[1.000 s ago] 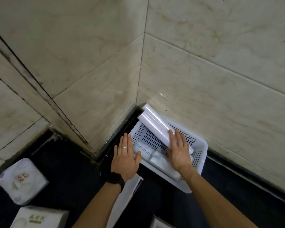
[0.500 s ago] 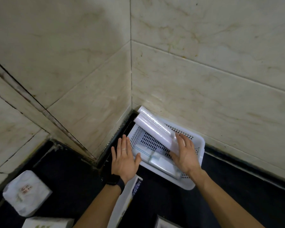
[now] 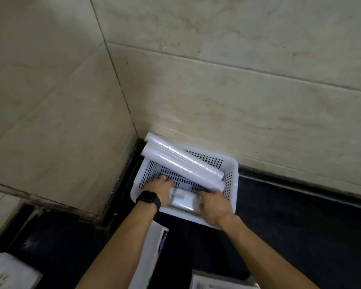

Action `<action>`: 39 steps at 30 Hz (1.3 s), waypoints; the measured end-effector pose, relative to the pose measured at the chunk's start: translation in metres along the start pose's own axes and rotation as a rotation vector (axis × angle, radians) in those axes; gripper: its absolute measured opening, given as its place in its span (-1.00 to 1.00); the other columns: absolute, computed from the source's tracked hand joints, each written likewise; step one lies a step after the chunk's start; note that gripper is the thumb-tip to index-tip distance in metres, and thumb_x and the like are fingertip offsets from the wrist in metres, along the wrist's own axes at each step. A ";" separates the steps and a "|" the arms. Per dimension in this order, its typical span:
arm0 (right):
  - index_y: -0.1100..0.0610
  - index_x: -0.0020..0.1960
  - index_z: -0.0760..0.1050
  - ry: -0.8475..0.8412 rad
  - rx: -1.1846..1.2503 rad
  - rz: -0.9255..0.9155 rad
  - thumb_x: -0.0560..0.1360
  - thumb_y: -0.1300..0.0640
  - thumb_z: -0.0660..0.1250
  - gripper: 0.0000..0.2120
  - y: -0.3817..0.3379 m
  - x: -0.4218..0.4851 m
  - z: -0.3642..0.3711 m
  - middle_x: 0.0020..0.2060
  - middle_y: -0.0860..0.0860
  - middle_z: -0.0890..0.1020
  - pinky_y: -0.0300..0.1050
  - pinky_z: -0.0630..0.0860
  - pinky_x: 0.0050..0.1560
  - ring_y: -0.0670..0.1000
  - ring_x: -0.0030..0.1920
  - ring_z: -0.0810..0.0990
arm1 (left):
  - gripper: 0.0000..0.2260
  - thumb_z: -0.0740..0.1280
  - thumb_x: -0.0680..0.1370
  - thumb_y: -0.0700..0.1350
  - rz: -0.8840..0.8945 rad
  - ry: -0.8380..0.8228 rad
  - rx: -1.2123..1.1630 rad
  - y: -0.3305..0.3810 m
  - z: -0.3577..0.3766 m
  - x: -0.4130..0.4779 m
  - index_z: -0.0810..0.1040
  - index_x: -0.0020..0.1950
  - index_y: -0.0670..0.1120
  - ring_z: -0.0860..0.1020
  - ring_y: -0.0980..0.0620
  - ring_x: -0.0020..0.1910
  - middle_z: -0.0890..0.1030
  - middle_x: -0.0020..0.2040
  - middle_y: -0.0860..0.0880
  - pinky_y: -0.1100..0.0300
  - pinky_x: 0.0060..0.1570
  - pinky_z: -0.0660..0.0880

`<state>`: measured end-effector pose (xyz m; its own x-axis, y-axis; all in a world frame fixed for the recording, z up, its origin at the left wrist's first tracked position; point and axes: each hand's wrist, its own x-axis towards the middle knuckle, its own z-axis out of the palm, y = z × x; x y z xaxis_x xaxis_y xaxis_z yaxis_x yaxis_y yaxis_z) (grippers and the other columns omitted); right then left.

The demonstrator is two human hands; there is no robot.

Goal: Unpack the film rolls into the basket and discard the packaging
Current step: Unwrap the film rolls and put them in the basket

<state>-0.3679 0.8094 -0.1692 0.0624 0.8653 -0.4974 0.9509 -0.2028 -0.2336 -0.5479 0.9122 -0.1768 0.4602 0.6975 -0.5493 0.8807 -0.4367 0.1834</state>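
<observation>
Both hands have gone down into the basket (image 3: 231, 163) since half a second ago: the left hand (image 3: 159, 189), which lay spread flat on the dark floor (image 3: 300, 215) just outside the basket's left wall, now reaches inside at the near left corner, and the right hand (image 3: 214, 203) has left the long rolls and dropped to the near edge. Between them lies a small wrapped packet (image 3: 182, 200), pale with a bluish band; each hand touches one end of it, fingers curled down, though whether they actually grip it or only nudge it is hard to tell from this blurred view. Two long film rolls (image 3: 183, 163) rest slantwise across the basket, their far ends propped on the back left corner against the tiled wall (image 3: 238, 90), untouched now. That suggests the rolls are judged settled and attention has turned to tidying or lifting the packet. Packaging is not yet discarded: a flat white carton (image 3: 152, 253) lies on the floor under the left forearm, and more white boxes sit at the bottom edge.
</observation>
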 end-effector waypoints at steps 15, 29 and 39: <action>0.16 0.22 0.43 -0.134 0.071 -0.028 0.56 0.15 0.26 -0.75 0.002 0.000 -0.009 0.16 0.15 0.61 0.03 0.55 0.14 0.16 0.12 0.60 | -0.81 0.27 0.56 -0.20 0.028 0.101 0.140 -0.008 -0.012 -0.013 0.52 0.13 0.00 0.58 -0.07 -0.07 0.60 0.03 -0.08 0.13 -0.20 0.48; 0.11 0.53 0.20 -0.134 0.269 -0.121 0.59 0.14 0.25 -0.47 -0.053 0.013 -0.012 0.37 0.18 0.48 0.07 0.43 0.33 0.22 0.31 0.51 | -0.89 0.38 0.55 -0.15 -0.213 0.516 -1.076 -0.076 -0.015 -0.129 0.53 0.05 0.01 0.57 0.09 -0.12 0.59 -0.05 0.07 0.25 -0.18 0.47; 0.13 0.38 0.41 -0.154 0.348 0.036 0.57 0.12 0.22 -0.61 -0.075 0.044 0.000 0.20 0.13 0.58 0.02 0.57 0.12 0.12 0.10 0.59 | -0.86 0.36 0.54 -0.23 -0.230 0.583 -1.283 -0.077 -0.003 -0.151 0.54 -0.06 0.03 0.58 0.25 -0.20 0.60 -0.08 0.07 0.37 -0.29 0.50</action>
<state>-0.4366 0.8632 -0.1734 0.0224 0.7809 -0.6242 0.7878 -0.3982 -0.4699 -0.6854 0.8419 -0.1056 -0.0021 0.9484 -0.3172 0.2855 0.3045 0.9087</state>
